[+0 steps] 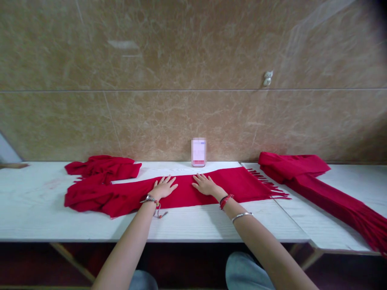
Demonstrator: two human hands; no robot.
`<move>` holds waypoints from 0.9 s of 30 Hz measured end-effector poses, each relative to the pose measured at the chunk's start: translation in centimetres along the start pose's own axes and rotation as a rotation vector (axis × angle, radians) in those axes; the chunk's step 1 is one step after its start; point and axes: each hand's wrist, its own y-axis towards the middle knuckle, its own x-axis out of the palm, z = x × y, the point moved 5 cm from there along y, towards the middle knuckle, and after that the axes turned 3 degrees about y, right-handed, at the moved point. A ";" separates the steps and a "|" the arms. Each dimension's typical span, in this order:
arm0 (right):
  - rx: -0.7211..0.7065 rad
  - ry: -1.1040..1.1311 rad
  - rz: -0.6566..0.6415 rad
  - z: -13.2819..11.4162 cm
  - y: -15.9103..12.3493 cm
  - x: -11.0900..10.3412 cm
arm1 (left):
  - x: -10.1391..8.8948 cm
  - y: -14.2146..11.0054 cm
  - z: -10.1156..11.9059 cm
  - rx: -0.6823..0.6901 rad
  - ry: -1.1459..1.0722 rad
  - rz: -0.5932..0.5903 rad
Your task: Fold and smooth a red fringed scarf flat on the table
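Note:
A red fringed scarf (229, 185) lies lengthwise across the white table, smooth in its middle and right part. Its left part is bunched and crumpled, with loose folds piled toward the wall. My left hand (164, 187) rests flat on the scarf left of centre, fingers spread. To the right of it, my right hand (206, 186) also lies flat on the cloth with fingers apart. The fringe spreads out at the scarf's right end. Neither hand grips anything.
Another red scarf (329, 197), folded over at its far end, lies on the right, its fringe at the table's front right edge. A phone (198, 152) leans upright against the tiled wall (169, 125). The white table (187, 225) has a seam on the right.

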 end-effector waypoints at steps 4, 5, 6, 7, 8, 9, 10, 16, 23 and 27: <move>0.064 -0.009 0.030 1.4 -0.4 -0.2 | -0.2 -0.2 -0.1 -0.026 -0.008 -0.001; 0.069 -0.011 0.041 1.7 -0.5 -0.2 | -0.3 -0.2 -0.1 -0.026 -0.012 -0.003; 0.078 -0.012 0.055 2.0 -0.6 -0.3 | -0.3 -0.4 0.0 -0.024 -0.016 -0.006; 0.095 -0.012 0.070 2.3 -0.7 -0.4 | -0.4 -0.5 0.2 -0.022 -0.021 -0.010; 0.118 -0.013 0.088 2.4 -0.7 -0.5 | -0.5 -0.6 0.3 -0.020 -0.027 -0.013; 0.138 -0.015 0.107 2.5 -0.8 -0.6 | -0.6 -0.8 0.4 -0.020 -0.033 -0.016; 0.144 -0.020 0.131 2.3 -0.9 -0.8 | -0.7 -1.0 0.5 -0.023 -0.038 -0.016; -0.184 -0.010 0.215 -2.9 -1.5 -1.4 | -1.5 -2.0 1.3 0.017 -0.017 0.107; -0.251 0.055 0.010 -4.3 -1.5 0.5 | 0.0 -2.8 0.6 0.020 -0.012 0.032; -0.252 0.074 0.024 -4.0 -1.5 0.4 | 0.0 -2.9 0.8 0.012 -0.021 0.028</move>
